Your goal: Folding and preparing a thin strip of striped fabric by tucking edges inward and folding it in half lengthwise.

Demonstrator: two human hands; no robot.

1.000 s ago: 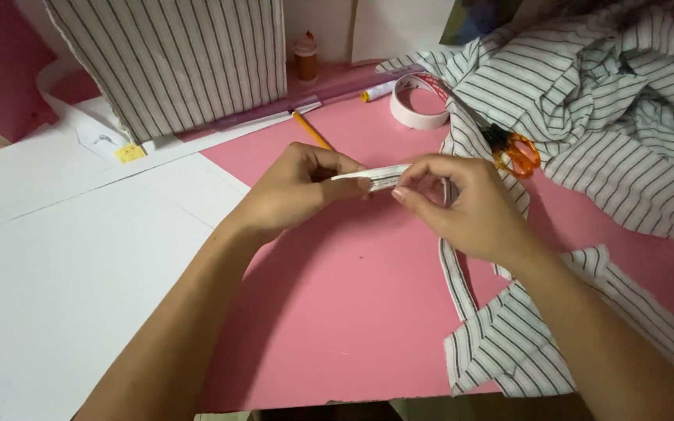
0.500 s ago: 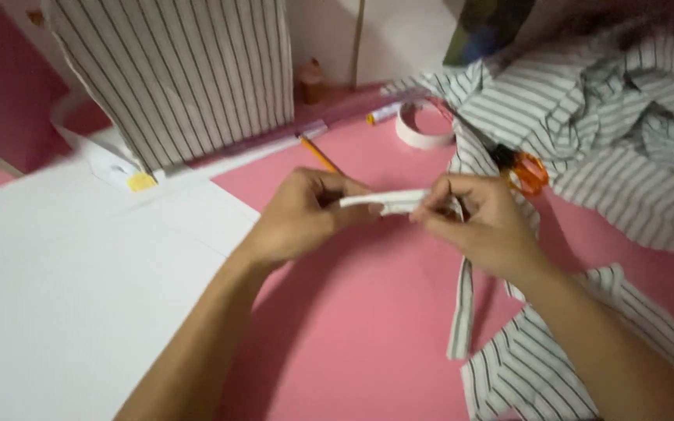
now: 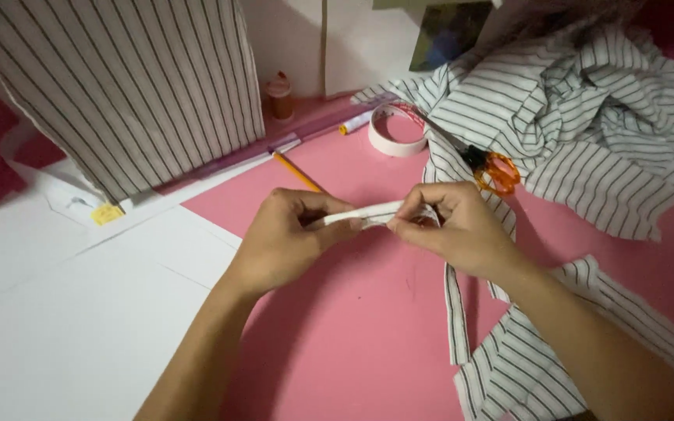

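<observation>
Both hands pinch a folded fabric strip above the pink bench.
Left hand (image 3: pixel 286 238) and right hand (image 3: pixel 462 230) fingers pressed on the striped strip (image 3: pixel 368 214), holding its fold flat; scissors (image 3: pixel 493 170) nearby.

Your light is soft and moderately dim, with a warm pink cast off the desk (image 3: pixel 352 351). It falls from above and slightly behind you — faint shadows spread under both forearms and below the left hand (image 3: pixel 286 238) and right hand (image 3: pixel 454 226). The white paper (image 3: pixel 56 312) looks grey, without glare. Focus is mildly soft throughout, and the far corners darken.
</observation>
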